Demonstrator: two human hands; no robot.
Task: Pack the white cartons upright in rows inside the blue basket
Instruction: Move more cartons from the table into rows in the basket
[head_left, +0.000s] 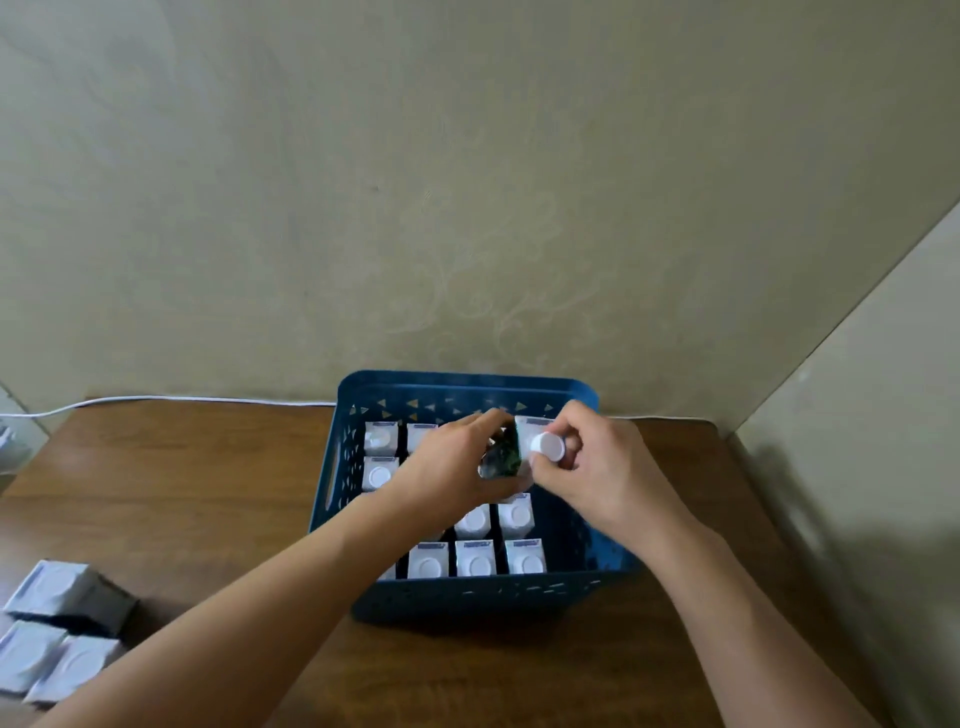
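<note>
Carton (524, 447), white with a dark green side panel and a round white cap, is held tilted above the far-right part of the blue basket (467, 597), at about 1 o'clock from the basket's middle. Left hand (457, 462) grips its dark side, fingers curled round the body. Right hand (592, 467) pinches the cap end; its fingers (571, 441) are bent round the cap. Basket stands on the brown tabletop (208, 493) against the wall (467, 208), perforated sides, slot handle on its 9 o'clock wall. Inside, packed cartons (475, 558) stand upright with caps up: three in the near row at 6 o'clock, two visible in the row behind it, two rows of tops showing at 10 o'clock near the far-left corner; the middle of the basket is hidden by the left forearm. Loose cartons (57, 634) lie in a cluster at the tabletop's 8 o'clock edge, well apart from the basket; count unclear, partly cut off by the frame. White cable (182, 400) runs along the tabletop's far edge at the wall's foot.
</note>
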